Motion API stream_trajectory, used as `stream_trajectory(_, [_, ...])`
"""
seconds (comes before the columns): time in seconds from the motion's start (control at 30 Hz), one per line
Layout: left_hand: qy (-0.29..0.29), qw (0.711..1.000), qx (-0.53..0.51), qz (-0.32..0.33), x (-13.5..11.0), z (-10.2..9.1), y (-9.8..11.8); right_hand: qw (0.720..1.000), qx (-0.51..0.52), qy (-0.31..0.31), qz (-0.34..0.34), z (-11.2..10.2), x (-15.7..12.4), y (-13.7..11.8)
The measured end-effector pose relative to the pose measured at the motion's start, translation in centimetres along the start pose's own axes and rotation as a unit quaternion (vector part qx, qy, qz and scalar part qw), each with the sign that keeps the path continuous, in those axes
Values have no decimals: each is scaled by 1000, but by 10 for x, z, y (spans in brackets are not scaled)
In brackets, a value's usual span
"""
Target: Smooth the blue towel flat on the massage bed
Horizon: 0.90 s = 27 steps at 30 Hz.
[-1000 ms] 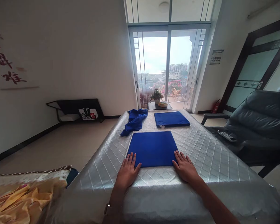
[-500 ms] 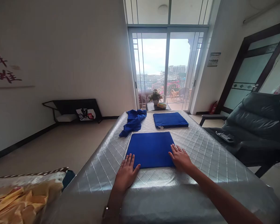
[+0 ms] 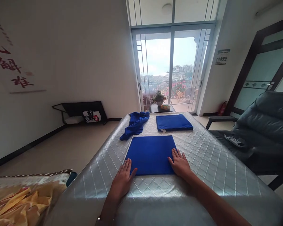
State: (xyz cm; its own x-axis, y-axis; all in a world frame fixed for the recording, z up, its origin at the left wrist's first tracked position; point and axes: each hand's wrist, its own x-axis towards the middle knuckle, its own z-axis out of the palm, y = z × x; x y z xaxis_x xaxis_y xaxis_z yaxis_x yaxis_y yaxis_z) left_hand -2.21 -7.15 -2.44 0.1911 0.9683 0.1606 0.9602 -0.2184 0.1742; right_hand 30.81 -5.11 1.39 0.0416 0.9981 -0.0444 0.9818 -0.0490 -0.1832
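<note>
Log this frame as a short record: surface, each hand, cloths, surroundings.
surface: table with a silver quilted cover
left hand: open, flat, at the near left corner of the folded blue cloth
right hand: open, flat on its near right corner
other cloths: second folded cloth further back; crumpled cloth back left
surroundings: black chair to the right; glass door ahead

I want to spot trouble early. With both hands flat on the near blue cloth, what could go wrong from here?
1. The left hand and right hand press only the near corners of the folded blue cloth; on the glossy quilted cover it may slide or wrinkle.
2. The crumpled blue cloth lies just beyond its far left corner, near the cover's left edge; a forward push might nudge it off.
</note>
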Motion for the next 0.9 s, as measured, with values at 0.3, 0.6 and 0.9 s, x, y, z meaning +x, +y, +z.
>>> stream_trajectory(0.3, [-16,996,-14,82,8,-2,64,1000,7,-5,4,0,1,-1])
stream_trajectory(0.6, [-70,968,-49,237,92,3,183,1000,-21,-2,-20,5,1,3])
stream_trajectory(0.9, [-75,987,-23,141,90,9,119,1000,0,0,1,3,2,0])
